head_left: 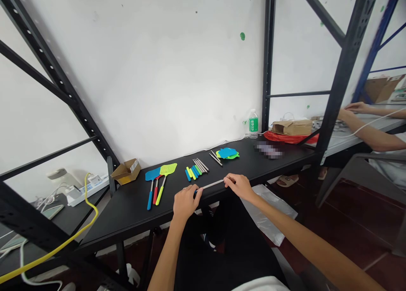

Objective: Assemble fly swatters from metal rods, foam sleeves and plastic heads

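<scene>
My left hand (186,202) is closed around a blue handle, mostly hidden by the fingers. A thin metal rod (213,184) runs from it to my right hand (238,185), which pinches the rod's far end. Both hands are at the front edge of the black table (127,217). Beyond them lie several loose blue, green and yellow handles (193,172) and a row of metal rods (201,165). Two or so more rods (215,158) rest beside stacked fly swatter heads (227,153), blue on top. Fly swatters with blue, red and yellow handles (159,196) lie to the left.
A small open cardboard box (127,172) sits at the table's left end. Toward the back right stand a water bottle (253,124) and a brown carton (292,127) on red plastic (275,137). Black shelf posts (338,71) frame the table. Another person's arms (371,130) are at the right.
</scene>
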Motion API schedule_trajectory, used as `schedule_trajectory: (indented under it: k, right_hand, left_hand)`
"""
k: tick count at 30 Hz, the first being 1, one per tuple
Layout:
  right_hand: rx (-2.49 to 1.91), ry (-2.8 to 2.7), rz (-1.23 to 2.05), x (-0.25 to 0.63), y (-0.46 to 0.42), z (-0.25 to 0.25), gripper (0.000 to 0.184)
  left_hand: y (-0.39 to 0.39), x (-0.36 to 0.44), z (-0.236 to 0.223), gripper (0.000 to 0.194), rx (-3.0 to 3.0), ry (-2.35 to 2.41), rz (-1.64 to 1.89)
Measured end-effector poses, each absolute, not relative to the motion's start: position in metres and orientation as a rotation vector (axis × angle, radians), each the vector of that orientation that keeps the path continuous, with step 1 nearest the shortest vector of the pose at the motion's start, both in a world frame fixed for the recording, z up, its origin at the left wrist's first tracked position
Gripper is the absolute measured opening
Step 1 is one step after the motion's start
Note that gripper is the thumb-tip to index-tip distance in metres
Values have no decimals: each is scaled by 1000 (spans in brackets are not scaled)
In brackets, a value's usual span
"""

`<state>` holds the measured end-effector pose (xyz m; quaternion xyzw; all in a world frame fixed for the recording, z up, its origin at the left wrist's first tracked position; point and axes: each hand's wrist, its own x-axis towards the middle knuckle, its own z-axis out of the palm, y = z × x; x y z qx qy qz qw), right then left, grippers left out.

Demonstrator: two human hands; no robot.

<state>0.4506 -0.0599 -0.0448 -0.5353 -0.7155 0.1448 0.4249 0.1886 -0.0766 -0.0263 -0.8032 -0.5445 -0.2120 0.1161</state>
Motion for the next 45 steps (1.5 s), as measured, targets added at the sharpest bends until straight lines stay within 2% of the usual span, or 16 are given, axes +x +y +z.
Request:
schedule_trajectory:
  k: [45]
  right_hand:
    - [-1343, -1775, 316, 449, -62, -46, 31]
  left_hand:
    - [-75, 188, -28, 41, -2344, -1553, -652]
